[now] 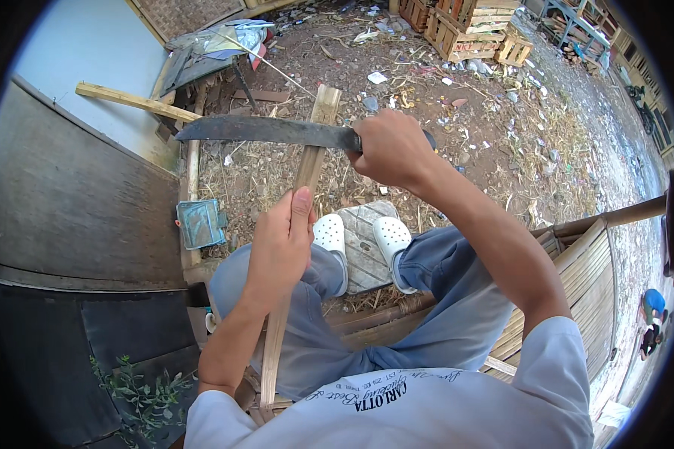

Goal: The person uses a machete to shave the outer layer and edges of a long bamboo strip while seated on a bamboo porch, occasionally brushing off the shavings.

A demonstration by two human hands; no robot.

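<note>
My right hand [392, 150] is wrapped round the dark handle of a machete [269, 130]. Its long dark blade points left and crosses the upper part of a wooden strip [318, 140], touching or nearly touching it. Lower down, my left hand [281, 239] grips the same strip, thumb laid along its face. From that hand the strip [275, 348] runs back past my left thigh to the bench at my side. The strip's far end stands out beyond the blade, over the ground.
Below are my white clogs [329, 236] on a stone slab [365, 239]. I sit on a bamboo bench [577, 299]. A blue plastic container [201, 224] lies left, near a dark wooden panel [82, 187]. Wooden crates [468, 30] stand far off; litter covers the dirt ground. A plant [146, 393] grows lower left.
</note>
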